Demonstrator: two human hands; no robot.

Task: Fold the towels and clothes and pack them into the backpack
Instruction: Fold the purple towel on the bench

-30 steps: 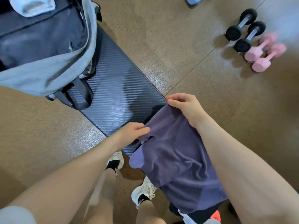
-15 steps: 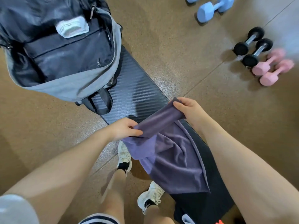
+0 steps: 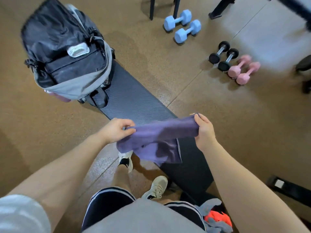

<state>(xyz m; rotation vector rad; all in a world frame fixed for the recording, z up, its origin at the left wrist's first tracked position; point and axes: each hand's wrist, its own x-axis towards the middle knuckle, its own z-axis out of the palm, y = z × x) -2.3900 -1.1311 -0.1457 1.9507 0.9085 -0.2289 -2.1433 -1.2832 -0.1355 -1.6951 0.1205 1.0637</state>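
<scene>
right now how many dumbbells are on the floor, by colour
blue dumbbells: 2
black dumbbells: 2
pink dumbbells: 2
total: 6

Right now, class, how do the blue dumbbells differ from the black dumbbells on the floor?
The blue dumbbells have blue, angular heads and blue handles; the black dumbbells have round black heads joined by shiny metal bars. The blue dumbbells look chunkier and lie farther from the pink dumbbells, which the black dumbbells lie beside. Both are pairs lying side by side.
</scene>
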